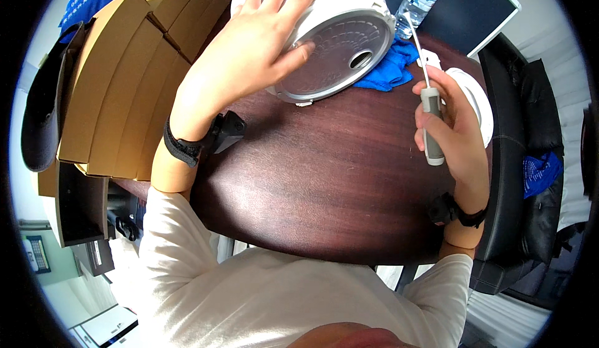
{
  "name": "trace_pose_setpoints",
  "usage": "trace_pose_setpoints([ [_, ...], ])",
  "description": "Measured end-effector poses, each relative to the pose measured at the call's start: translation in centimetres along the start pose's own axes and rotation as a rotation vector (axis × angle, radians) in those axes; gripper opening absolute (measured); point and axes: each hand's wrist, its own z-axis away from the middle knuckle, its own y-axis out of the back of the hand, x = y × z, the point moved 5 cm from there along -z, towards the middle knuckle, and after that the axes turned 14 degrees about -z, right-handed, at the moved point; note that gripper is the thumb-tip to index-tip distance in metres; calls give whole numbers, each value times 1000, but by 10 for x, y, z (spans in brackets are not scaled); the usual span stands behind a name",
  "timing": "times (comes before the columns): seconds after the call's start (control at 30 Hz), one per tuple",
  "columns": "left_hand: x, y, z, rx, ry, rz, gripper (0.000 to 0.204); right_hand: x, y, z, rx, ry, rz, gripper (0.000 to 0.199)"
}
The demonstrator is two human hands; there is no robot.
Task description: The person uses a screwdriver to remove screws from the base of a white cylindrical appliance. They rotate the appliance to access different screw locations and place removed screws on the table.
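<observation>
A white rice cooker with a round silver plate facing me stands at the far side of the dark wooden table. My left hand lies on its white shell, fingers spread, with the thumb over the plate's edge. To the right, above the table, my right hand is closed around the grey handle of a screwdriver. The screwdriver's thin shaft points up and away, its tip in front of a water bottle and apart from the cooker.
A blue cloth lies beside the cooker, near the water bottle. White round parts sit behind my right hand. Cardboard boxes are stacked at the left. A black sofa stands beyond the table's right edge.
</observation>
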Motion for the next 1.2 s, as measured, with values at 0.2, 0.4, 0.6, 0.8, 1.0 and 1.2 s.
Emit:
trace_pose_setpoints([
  [0.2,11,8,6,-54,92,-121,68,-4,10,-4,-40,223,-109,54],
  [0.4,26,17,20,-125,240,-212,69,-11,11,0,-23,236,-88,56],
  [0.6,36,20,16,-53,247,-249,72,-13,6,6,-31,210,-124,60],
  [0.8,36,6,4,58,157,-144,76,-20,-8,15,-155,121,-67,60],
  [1.0,33,1,2,72,155,-112,73,-20,-7,16,-173,191,-62,54],
  [1.2,19,-5,-2,53,77,-18,72,-18,-9,21,-134,83,125,43],
])
